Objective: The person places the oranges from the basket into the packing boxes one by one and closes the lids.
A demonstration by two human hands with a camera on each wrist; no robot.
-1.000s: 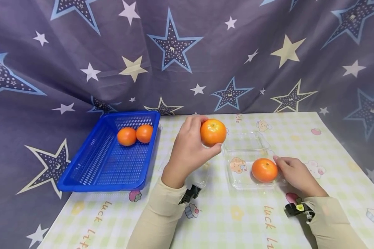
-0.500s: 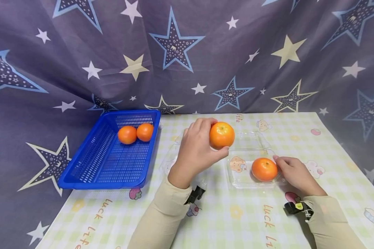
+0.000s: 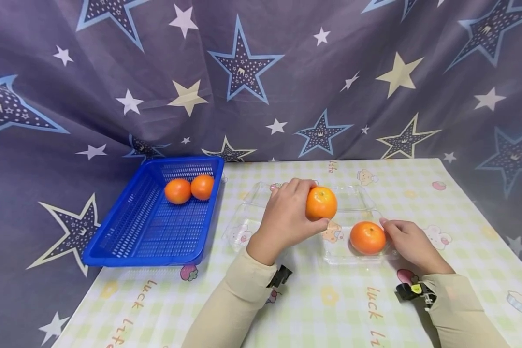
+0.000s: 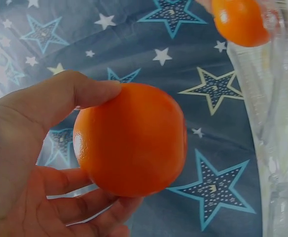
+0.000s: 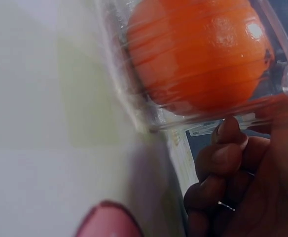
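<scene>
So the left hand (image 3: 287, 217) has an orange (image 3: 321, 203) gripped between thumb and curled fingers, held up over the left edge of a clear tray (image 3: 337, 251) on the bench (image 3: 330, 304). The left wrist view shows it best: thumb across the top of the fruit (image 4: 134, 138), the other fingers cupped underneath, nothing else touching it.

A second orange (image 3: 367, 238) already sits inside that tray. The right hand (image 3: 411, 244) is at the tray's right rim, fingers bent against the plastic right next to this orange. From the right wrist view, the fingertips (image 5: 230, 133) press on the outside of the tray wall with the fruit (image 5: 198, 54) just on the other side. So it's holding the tray, not the orange.

Off to the left there's a blue basket (image 3: 126, 237) with two more oranges (image 3: 189, 189) side by side near its far end, well apart from the hands. Another clear tray (image 3: 243, 227) sits on the bench, partly hidden behind the left hand. Starry cloth (image 3: 261, 77) hangs behind it all.
</scene>
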